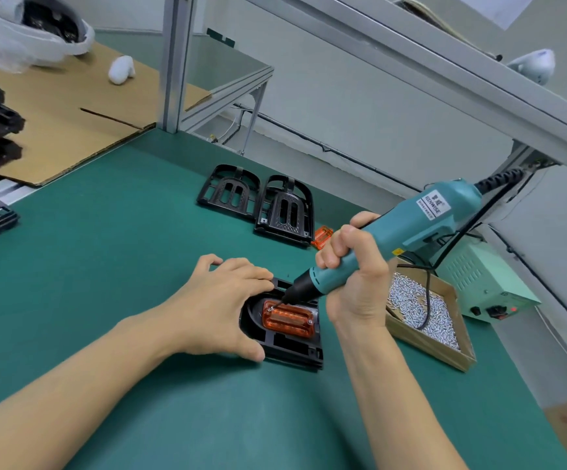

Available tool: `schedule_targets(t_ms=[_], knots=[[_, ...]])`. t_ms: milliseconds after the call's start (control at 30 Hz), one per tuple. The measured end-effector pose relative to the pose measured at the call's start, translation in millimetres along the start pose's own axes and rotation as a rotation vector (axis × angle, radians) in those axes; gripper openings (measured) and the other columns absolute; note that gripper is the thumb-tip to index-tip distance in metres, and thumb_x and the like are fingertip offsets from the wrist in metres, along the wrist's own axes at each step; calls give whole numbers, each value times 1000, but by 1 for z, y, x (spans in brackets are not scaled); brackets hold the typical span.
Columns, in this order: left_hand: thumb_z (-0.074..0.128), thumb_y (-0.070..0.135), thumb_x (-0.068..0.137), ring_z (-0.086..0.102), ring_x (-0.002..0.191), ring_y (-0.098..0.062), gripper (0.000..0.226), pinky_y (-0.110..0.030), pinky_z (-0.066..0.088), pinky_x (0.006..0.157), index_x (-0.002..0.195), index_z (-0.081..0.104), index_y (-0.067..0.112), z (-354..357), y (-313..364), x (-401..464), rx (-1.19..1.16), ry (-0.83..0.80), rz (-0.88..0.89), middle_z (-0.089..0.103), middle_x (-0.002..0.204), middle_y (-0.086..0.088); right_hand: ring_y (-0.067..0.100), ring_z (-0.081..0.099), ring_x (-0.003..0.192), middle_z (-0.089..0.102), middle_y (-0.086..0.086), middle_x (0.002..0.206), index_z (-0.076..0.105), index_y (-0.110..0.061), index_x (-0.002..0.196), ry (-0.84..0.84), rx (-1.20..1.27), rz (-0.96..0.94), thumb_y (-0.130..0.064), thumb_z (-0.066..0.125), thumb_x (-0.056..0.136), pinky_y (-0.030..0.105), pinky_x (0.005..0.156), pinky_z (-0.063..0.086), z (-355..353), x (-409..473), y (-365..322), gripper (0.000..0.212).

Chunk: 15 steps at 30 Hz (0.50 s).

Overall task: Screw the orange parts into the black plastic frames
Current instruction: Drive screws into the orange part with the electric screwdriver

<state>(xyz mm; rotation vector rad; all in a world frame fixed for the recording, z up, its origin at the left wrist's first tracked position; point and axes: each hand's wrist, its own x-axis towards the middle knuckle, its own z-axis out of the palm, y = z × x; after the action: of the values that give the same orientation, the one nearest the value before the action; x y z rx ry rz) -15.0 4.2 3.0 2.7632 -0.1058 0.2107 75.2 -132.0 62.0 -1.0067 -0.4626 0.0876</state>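
I am in the middle of driving a screw: that is the step in hand, as I judge it. On the green mat [112, 266] lies the black frame [285, 351] I am working on, close in front of me, with two more bare frames [258, 201] side by side farther off and a spare orange piece [321, 237] just beside them.

My right hand [353, 276] is wrapped tight round the teal electric screwdriver [411, 228], held at a slant, its black nose pointing down and left. My left hand [221, 300] clamps the frame's left edge, fingers curled over its far rim and thumb against the near one, holding it flat.

The orange part [289, 318] sits seated in the frame's recess, translucent and ribbed. The bit tip rests on the screw [270, 309] at its upper-left corner; another screw [310, 321] already shows at the right end.

Next, I reckon, I must keep the bit square in the head, then fetch more from the cardboard tray of screws [421, 317] to my right.
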Motion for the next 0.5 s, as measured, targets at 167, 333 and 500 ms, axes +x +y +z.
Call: schedule_targets(t_ms=[167, 333, 500], knots=[[66, 71, 58, 18, 132, 2, 94, -29, 3, 106, 140, 40, 33, 0, 0, 0, 0, 1, 3, 30, 145, 23, 14, 36, 40, 38, -1, 52, 49, -19, 73, -83, -43, 20, 2, 52, 73, 21, 46, 36, 4, 2, 0, 21], [66, 71, 56, 19, 132, 2, 96, -26, 5, 104, 140, 42, 32, 0, -1, 2, -11, 4, 5, 31, 146, 22, 15, 33, 40, 36, -1, 52, 50, -18, 74, -242, -94, 53, 2, 51, 74, 22, 46, 35, 10, 7, -1, 20], [64, 72, 53, 21, 133, 2, 96, -25, 5, 103, 138, 44, 32, 0, -1, 2, -37, 15, 1, 33, 146, 22, 14, 32, 40, 37, -1, 52, 48, -15, 89, -311, -64, 72, 1, 53, 71, 22, 45, 35, 10, 8, 0, 24]])
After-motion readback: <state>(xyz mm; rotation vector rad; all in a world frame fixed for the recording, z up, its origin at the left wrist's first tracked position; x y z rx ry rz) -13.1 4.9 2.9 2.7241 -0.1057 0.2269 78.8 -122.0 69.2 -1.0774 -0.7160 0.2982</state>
